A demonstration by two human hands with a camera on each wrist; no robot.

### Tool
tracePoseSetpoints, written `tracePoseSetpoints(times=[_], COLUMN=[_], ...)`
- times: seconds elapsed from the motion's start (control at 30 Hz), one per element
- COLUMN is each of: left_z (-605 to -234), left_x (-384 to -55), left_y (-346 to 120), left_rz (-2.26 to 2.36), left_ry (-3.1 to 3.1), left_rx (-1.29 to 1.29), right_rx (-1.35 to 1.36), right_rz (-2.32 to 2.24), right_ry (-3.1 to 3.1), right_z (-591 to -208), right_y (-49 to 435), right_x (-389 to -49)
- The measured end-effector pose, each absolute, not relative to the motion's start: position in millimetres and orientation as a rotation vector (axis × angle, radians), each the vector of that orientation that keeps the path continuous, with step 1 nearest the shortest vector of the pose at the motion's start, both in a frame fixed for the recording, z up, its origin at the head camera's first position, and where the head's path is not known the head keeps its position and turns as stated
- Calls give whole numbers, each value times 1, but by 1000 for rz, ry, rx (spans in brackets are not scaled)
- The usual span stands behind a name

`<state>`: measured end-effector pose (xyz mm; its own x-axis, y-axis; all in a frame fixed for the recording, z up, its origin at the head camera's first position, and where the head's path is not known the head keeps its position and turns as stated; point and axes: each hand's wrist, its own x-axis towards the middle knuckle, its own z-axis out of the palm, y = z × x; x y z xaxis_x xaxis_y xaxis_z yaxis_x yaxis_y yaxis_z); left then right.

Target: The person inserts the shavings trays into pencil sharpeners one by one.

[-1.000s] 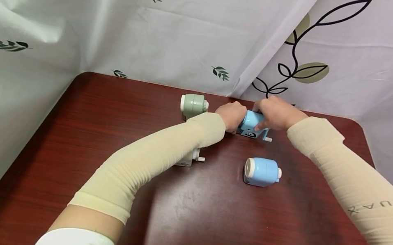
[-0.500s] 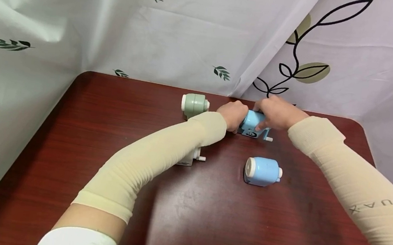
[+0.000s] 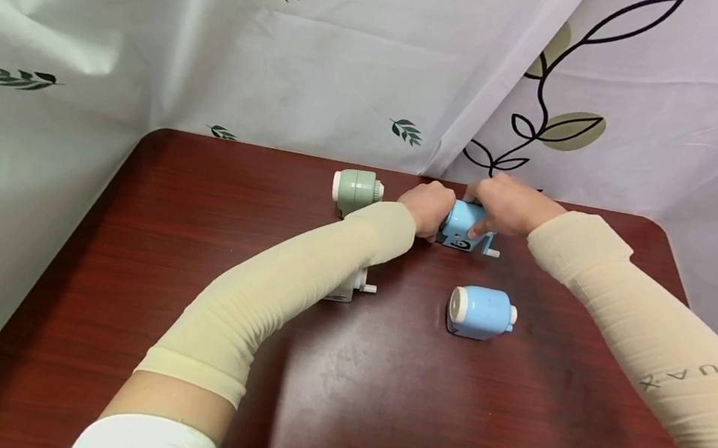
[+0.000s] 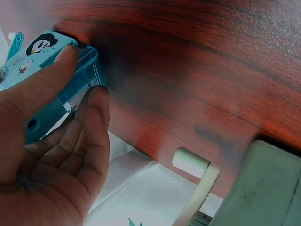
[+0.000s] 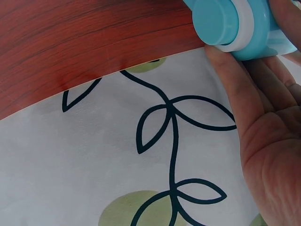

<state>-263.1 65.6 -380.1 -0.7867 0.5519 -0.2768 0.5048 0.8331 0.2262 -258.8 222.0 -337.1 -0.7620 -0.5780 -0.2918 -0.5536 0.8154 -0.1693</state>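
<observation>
A turquoise crank pencil sharpener (image 3: 463, 219) with a cartoon print stands near the table's back edge, its crank pointing right. From above, my right hand (image 3: 510, 204) grips its body, thumb on the near side and fingers behind. In the right wrist view, those fingers (image 5: 235, 84) lie along the body by the round turquoise cap (image 5: 214, 21). My left hand (image 3: 427, 209) is at the sharpener's left end. The left wrist view shows its thumb and fingers (image 4: 97, 101) pinching around the clear shavings drawer (image 4: 87, 70). The head view hides this drawer behind the left hand.
A green sharpener (image 3: 355, 190) stands left of my left hand, close under that forearm. A whitish sharpener (image 3: 343, 291) is partly hidden beneath the left sleeve (image 3: 284, 275). Nearer on the dark red table (image 3: 442, 417) stands a light blue sharpener (image 3: 483, 312). Patterned cloth (image 3: 326, 61) hangs behind.
Both hands keep their places on the turquoise sharpener. Only a slight shift of the head view shows.
</observation>
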Motion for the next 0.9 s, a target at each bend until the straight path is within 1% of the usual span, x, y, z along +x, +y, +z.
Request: tracePoseSetpoints(times=[0.9], left_z=[-380], left_x=[-268], left_y=[68], left_rz=[243], left_ry=[2663], left_rx=[781], right_rx=[-842], right_rz=[-108], right_ry=[2666], right_z=[-337], right_y=[222], right_x=[-259])
